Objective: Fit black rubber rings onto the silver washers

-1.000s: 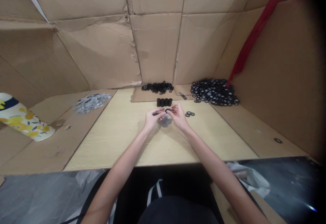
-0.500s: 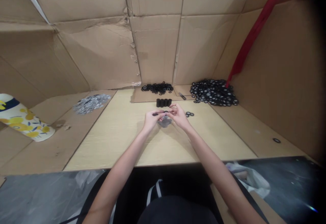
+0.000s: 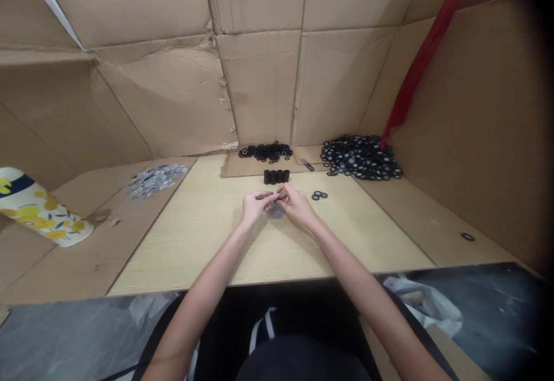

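Note:
My left hand (image 3: 254,206) and my right hand (image 3: 296,205) meet over the middle of the pale yellow board, fingers closed in pinches. Between the fingertips is a small black ring (image 3: 277,201), partly covered by them. Something dark also shows along the left hand's index finger, too small to make out. Just below the fingertips lie grey discs (image 3: 276,213), half hidden by the hands. Beyond the hands stands a short row of stacked black rings (image 3: 277,177). Several loose black rings (image 3: 319,195) lie to the right of my right hand.
At the back are a pile of black rings (image 3: 266,151), a small cutter (image 3: 307,164) and a larger pile of rings with pale centres (image 3: 360,157). Silvery discs (image 3: 156,180) and a patterned bottle (image 3: 45,210) are at left. Cardboard walls (image 3: 259,86) enclose the table; one ring (image 3: 468,236) lies far right.
Both hands have shifted slightly, and the right fingers have closed in lower around the black ring. The whole view has moved a little; the piles and stacks stay as they were.

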Motion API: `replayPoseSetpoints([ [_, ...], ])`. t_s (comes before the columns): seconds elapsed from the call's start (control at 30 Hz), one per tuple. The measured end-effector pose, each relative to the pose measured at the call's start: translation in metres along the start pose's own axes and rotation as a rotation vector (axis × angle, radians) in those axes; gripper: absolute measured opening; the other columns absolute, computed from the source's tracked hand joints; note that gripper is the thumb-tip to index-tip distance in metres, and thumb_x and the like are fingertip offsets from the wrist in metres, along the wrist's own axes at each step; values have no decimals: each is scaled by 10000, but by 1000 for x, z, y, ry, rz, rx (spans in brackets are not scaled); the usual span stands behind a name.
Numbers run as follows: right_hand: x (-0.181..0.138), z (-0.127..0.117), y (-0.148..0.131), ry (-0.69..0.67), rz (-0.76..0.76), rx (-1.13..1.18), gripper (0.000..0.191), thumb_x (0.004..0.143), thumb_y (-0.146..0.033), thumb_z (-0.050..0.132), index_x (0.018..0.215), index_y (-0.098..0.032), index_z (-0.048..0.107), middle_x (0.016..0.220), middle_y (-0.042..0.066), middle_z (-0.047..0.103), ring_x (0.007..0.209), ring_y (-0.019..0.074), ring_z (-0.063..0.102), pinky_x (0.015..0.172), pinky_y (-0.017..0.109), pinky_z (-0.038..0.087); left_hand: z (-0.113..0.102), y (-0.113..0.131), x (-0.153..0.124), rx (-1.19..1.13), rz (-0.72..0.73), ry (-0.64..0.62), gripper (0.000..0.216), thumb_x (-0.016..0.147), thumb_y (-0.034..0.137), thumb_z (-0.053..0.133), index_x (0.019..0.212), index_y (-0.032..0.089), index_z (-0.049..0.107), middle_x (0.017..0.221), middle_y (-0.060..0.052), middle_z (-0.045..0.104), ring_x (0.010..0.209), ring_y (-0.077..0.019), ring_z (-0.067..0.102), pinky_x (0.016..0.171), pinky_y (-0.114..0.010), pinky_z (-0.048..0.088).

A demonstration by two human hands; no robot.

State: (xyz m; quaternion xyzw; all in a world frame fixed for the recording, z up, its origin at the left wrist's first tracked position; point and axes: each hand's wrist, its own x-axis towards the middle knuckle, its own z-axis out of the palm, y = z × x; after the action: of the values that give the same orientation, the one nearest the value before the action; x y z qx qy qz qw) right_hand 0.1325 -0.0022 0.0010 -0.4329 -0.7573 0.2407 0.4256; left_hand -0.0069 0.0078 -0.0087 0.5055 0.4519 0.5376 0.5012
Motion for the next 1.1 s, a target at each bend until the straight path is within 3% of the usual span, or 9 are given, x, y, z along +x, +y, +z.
replayPoseSetpoints([
  [0.2, -2, 3, 1, -22, -48, -207, 200, 705, -76, 432, 852, -205, 476, 846, 39, 557, 817, 167, 520, 714, 286, 403, 5, -8, -2, -9, -130, -60, 333, 500, 388, 749, 593, 79, 668, 479, -26, 531, 406, -38, 401, 388, -194, 239],
  [0.47, -4, 4, -4, -33, -94, -318, 217, 732, -71, 409, 894, -194, 484, 869, 63, 540, 820, 175, 496, 717, 289, 398, 3, -4, -1, -191, -260, -66, 274, 431, 243, 796, 610, 80, 667, 557, -26, 563, 429, -24, 408, 368, -171, 240],
  [0.7, -3, 3, -2, 34, -109, -167, 151, 725, -118, 460, 859, -183, 486, 845, 39, 550, 798, 152, 528, 717, 279, 416, -4, 2, 3, -464, -447, -170, 50, 632, 35, 653, 674, 61, 641, 571, -4, 533, 411, 12, 396, 306, -78, 244],
  [0.77, -2, 3, -4, 78, -90, -72, 130, 723, -159, 494, 850, -183, 491, 839, 30, 573, 772, 142, 544, 695, 271, 425, -4, 5, 4, -596, -541, -191, 88, 723, 16, 554, 709, 62, 627, 581, -7, 522, 388, 22, 377, 287, -52, 234],
  [0.83, 1, 0, -3, 118, -48, 22, 141, 715, -216, 533, 849, -182, 507, 826, 23, 598, 737, 136, 560, 661, 263, 432, -4, 8, 4, -720, -623, -193, 147, 789, 37, 473, 746, 66, 611, 635, -31, 541, 375, 28, 373, 283, -35, 250],
  [0.93, 8, -16, 7, 200, 78, 81, 133, 688, -239, 565, 802, -171, 550, 776, 25, 630, 702, 139, 580, 651, 266, 441, -4, 11, 4, -832, -661, -173, 143, 825, 120, 452, 817, 66, 584, 768, -91, 576, 439, -1, 472, 347, -45, 376],
  [1.1, 11, -52, 44, 419, 444, -150, 110, 663, -155, 549, 751, -143, 613, 732, 59, 653, 676, 155, 594, 663, 274, 445, -6, 9, 8, -903, -591, -89, 228, 792, 62, 392, 976, 47, 527, 901, -151, 576, 800, -158, 617, 590, -176, 541],
])
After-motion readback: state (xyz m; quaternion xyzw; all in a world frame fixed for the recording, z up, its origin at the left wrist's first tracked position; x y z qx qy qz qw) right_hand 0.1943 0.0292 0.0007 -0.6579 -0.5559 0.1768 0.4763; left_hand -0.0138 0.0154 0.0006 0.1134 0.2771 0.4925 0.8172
